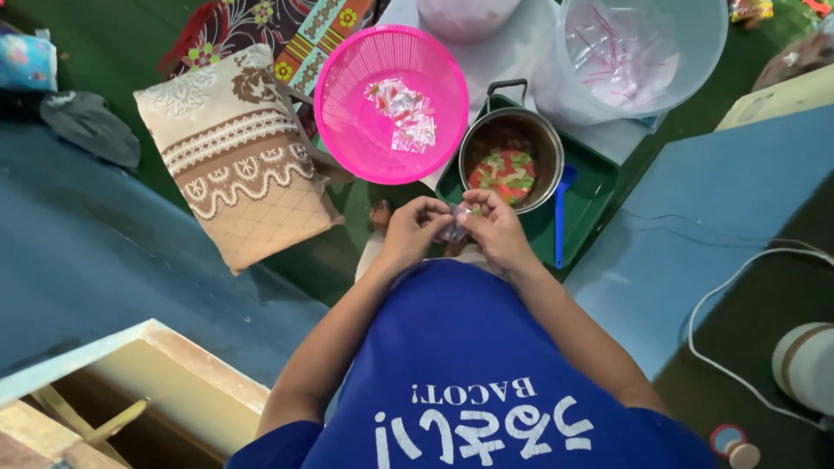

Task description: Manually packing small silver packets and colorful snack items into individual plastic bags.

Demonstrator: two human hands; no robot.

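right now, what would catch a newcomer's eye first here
The bright pink basket at top centre stands out first, with small clear packets lying in it. Just right of it, a metal pot of red and green pieces sits on a green tray. Below these, the left hand and right hand meet on a small clear plastic packet.

Glossy pink plastic basket, shiny metal pot, clear crinkly plastic packet, matt woven cloth cushion.
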